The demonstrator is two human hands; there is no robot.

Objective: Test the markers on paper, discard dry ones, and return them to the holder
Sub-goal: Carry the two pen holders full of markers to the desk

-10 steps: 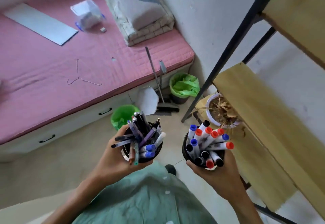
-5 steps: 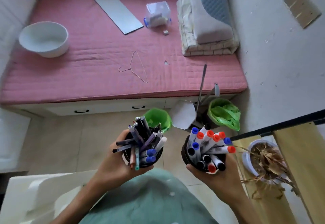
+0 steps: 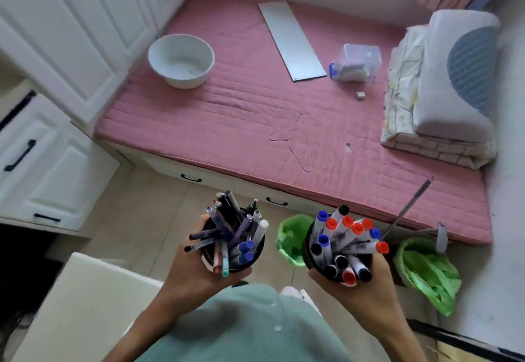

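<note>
- Markers (image 3: pixel 345 241) are standing packed in a dark holder (image 3: pixel 308 259) that our right hand (image 3: pixel 366 290) is cupping from below — fingers curled round its base, the red, blue and black caps fanning out above the palm.
- We are gripping a second dark cup (image 3: pixel 257 251) with our left hand (image 3: pixel 193 268), thumb and fingers wrapped round its wall; thinner pens (image 3: pixel 227 225) are leaning out of it in all directions, some jutting left past the thumb.
- Both cups are being held up in front of our green shirt (image 3: pixel 244 327), side by side but apart, above the tiled floor.
- Between and beyond the two cups, a small bin with a green liner (image 3: pixel 291 238) is sitting on the floor; a second green-lined bin (image 3: pixel 426 270) is sitting just right of the right hand.
- Further ahead, a pink mattress (image 3: pixel 227 123) is carrying a white bowl (image 3: pixel 181 60), a wire hanger (image 3: pixel 295 140) and a clear plastic box (image 3: pixel 356 63) — all well apart from our hands.
</note>
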